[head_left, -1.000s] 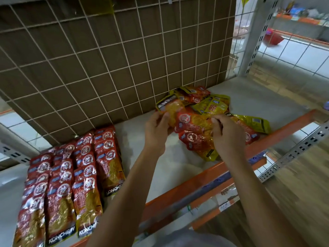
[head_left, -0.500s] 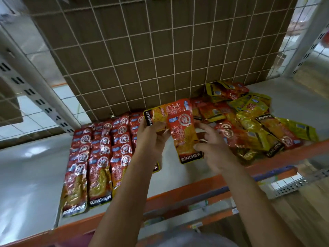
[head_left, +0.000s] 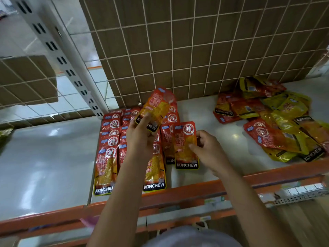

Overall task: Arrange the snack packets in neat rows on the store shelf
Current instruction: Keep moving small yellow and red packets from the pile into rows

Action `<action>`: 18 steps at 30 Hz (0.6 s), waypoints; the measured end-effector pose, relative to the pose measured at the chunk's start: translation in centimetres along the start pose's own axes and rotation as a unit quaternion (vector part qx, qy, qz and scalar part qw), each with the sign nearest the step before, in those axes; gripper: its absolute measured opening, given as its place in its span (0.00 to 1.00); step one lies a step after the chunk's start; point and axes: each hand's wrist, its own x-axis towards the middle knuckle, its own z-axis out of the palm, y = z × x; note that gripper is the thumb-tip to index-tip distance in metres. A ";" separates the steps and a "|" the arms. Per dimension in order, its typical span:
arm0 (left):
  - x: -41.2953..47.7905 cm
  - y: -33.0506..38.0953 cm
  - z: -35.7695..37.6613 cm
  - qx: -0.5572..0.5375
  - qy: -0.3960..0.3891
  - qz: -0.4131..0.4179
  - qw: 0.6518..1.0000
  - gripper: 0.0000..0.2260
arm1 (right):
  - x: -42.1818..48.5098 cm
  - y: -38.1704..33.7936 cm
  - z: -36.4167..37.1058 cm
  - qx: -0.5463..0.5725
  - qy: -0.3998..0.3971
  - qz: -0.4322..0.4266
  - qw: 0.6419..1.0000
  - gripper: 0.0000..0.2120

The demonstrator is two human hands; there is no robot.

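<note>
Left hand (head_left: 140,139) is gripping a tilted packet (head_left: 156,109), forearm covering some rows (head_left: 110,139); right hand (head_left: 210,150) is pinching a flat packet (head_left: 185,139) by the shelf (head_left: 210,118) front edge.

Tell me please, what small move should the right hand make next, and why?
Probably release the red packet: the right hand pinches it where it seems to lie at the right end of the neat rows, overlapping its neighbour. The left hand holds a second packet raised above them.
</note>
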 end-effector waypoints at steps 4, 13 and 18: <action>-0.3 0.6 -0.9 -0.024 -0.034 -0.003 0.999 0.12 | -0.1 -0.5 0.9 -0.037 -0.007 0.004 0.999 0.07; -1.1 1.0 -1.5 0.047 -0.025 -0.016 0.998 0.08 | 0.4 -1.4 1.7 -0.154 0.013 0.015 0.988 0.09; -2.0 1.0 -2.1 0.302 -0.116 0.058 0.945 0.07 | 0.6 -1.4 1.8 -0.166 0.005 0.032 0.986 0.10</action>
